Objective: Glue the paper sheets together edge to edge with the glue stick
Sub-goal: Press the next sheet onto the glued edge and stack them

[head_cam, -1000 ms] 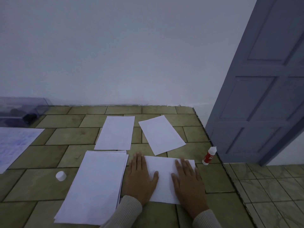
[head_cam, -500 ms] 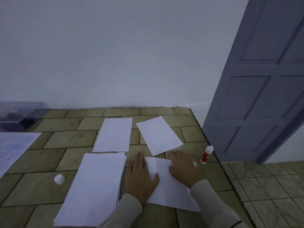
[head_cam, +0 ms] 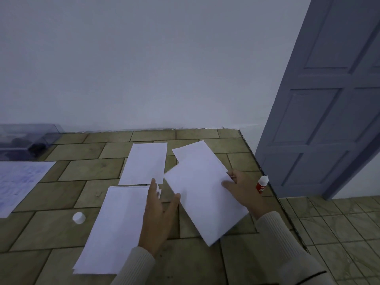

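Observation:
My right hand (head_cam: 243,188) pinches the right edge of a white paper sheet (head_cam: 202,200) and holds it tilted above the tiled table. With straight fingers, my left hand (head_cam: 158,214) hovers beside the sheet's left edge, thumb close to it. Two single sheets lie farther back: one upright (head_cam: 145,163), one angled (head_cam: 192,150) and partly under the lifted sheet. A stack of white sheets (head_cam: 117,227) lies at the left of my left hand. The red and white glue stick (head_cam: 261,184) stands uncapped by the table's right edge. Its white cap (head_cam: 79,217) rests at the left.
A printed sheet (head_cam: 19,183) lies at the far left. A clear plastic box (head_cam: 26,140) sits at the back left against the wall. The table's right edge (head_cam: 267,182) drops to a tiled floor beside a grey door (head_cam: 329,112).
Both hands were pressing flat on the sheet on the table. My right hand has since taken its right edge and lifted and turned it. My left hand has come off the sheet.

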